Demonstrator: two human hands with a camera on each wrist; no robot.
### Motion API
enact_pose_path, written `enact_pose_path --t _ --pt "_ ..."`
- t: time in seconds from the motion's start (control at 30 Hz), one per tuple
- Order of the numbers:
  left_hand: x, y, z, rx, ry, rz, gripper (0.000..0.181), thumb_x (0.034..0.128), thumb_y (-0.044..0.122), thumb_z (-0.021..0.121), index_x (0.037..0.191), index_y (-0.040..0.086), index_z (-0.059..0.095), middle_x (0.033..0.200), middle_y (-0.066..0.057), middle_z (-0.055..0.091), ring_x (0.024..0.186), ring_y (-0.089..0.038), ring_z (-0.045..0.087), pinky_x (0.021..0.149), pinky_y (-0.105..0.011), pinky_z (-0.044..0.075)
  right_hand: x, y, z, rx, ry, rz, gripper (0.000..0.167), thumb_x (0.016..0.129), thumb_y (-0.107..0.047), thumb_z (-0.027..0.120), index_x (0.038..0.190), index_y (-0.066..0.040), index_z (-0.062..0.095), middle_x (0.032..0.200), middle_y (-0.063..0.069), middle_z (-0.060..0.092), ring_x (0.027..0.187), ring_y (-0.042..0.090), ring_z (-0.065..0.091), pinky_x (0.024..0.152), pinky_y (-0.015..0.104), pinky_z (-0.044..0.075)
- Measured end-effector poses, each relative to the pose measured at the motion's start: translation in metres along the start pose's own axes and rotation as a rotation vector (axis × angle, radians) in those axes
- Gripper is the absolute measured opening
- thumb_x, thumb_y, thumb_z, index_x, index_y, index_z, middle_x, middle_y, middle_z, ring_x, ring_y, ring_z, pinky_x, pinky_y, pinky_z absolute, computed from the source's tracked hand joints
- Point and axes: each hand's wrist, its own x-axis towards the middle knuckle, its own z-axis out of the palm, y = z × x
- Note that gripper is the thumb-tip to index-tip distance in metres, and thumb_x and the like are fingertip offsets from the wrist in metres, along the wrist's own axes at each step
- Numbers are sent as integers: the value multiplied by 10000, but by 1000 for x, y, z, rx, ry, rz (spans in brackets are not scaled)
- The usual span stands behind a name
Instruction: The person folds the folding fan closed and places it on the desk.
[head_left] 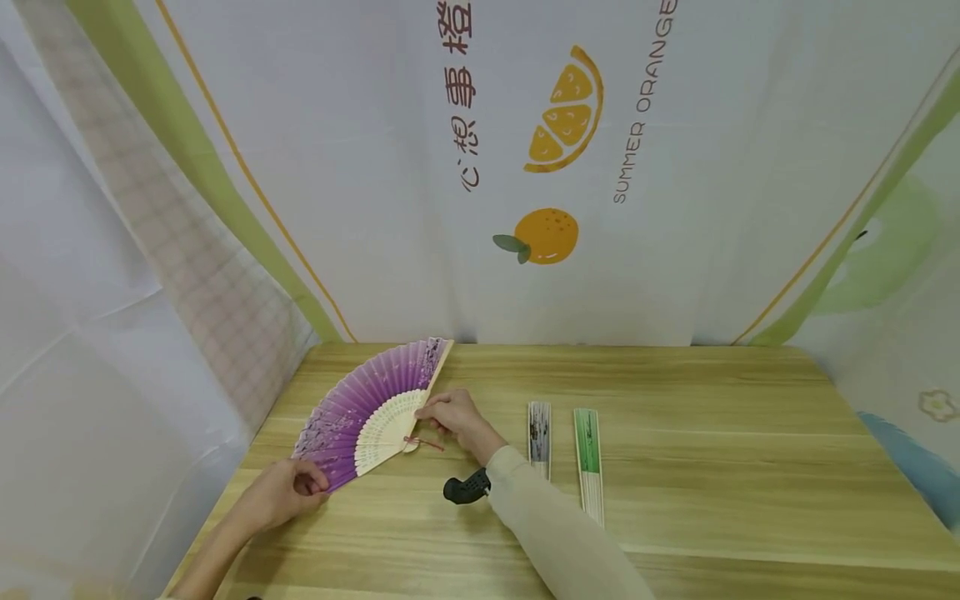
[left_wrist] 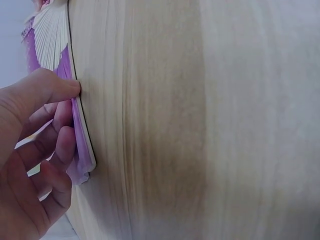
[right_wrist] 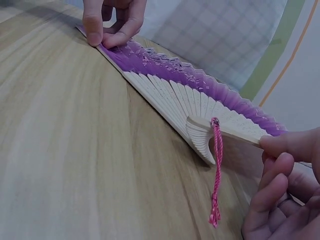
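A purple folding fan (head_left: 360, 400) with pale pierced ribs is spread wide at the left of the table. My left hand (head_left: 283, 493) pinches its near outer edge between thumb and fingers, close to the purple cloth end, as the left wrist view also shows. With thumb and fingers, my right hand (head_left: 457, 417) pinches the other outer rib, near the pivot. From the pivot hangs a pink cord tassel (right_wrist: 216, 175). In the right wrist view the fan's lower edge lies along the tabletop, while the rib at my right hand is raised above it.
Two folded fans, one grey (head_left: 539, 433) and one green (head_left: 588, 450), lie side by side right of my right arm, which partly covers the grey one. A black device (head_left: 465, 488) juts out at my right wrist. A white curtain (head_left: 637, 275) with orange prints hangs behind the wooden table (head_left: 720, 483).
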Motion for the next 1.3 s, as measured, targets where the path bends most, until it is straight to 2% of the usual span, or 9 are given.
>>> enact_pose_path --t 0.27,0.4,0.57,0.77,0.97,1.13,1.3 --pt "1 2 2 10 -12 -22 159 801 44 832 837 90 684 753 67 600 673 -33 538 588 -250 491 -5 -1 -5 0 13 -3 108 863 -51 762 775 -41 701 599 5 520 506 92 408 454 205 329" --pt "2 5 3 25 8 -27 177 788 47 839 845 118 688 745 82 596 662 -31 535 584 -249 490 -8 -6 -9 -10 0 -22 109 868 -57 757 779 -37 698 619 17 527 528 107 419 477 221 336" --pt "6 7 3 58 59 16 198 776 27 840 847 139 694 744 100 591 655 -27 526 580 -250 487 -16 -17 -14 -4 -22 -68 143 879 -53 750 757 -45 677 646 38 519 564 134 409 536 267 335" --pt "11 11 0 65 99 57 214 771 -4 835 839 141 693 760 107 605 663 -31 542 589 -254 500 -19 -31 -19 -3 -54 -122 193 881 -34 752 724 -66 644 596 17 475 528 118 372 523 270 311" --pt "18 16 -1 92 168 89 258 751 -8 854 815 182 693 780 143 598 665 -33 537 586 -247 491 -24 -42 -29 -28 -48 -127 169 887 -49 759 743 -56 670 616 9 496 552 117 402 533 262 347" --pt "26 23 -3 101 205 156 285 737 -44 838 805 182 680 791 133 589 678 -68 546 584 -252 484 -30 -49 -41 -50 -55 -134 136 894 -70 762 782 -35 694 644 16 509 573 117 425 579 285 403" --pt "37 29 -2 137 206 141 281 744 -39 815 817 200 687 808 131 603 712 -64 557 625 -258 500 -33 -50 -55 -43 -66 -158 125 891 -66 764 793 -34 694 645 22 503 564 103 423 567 248 411"
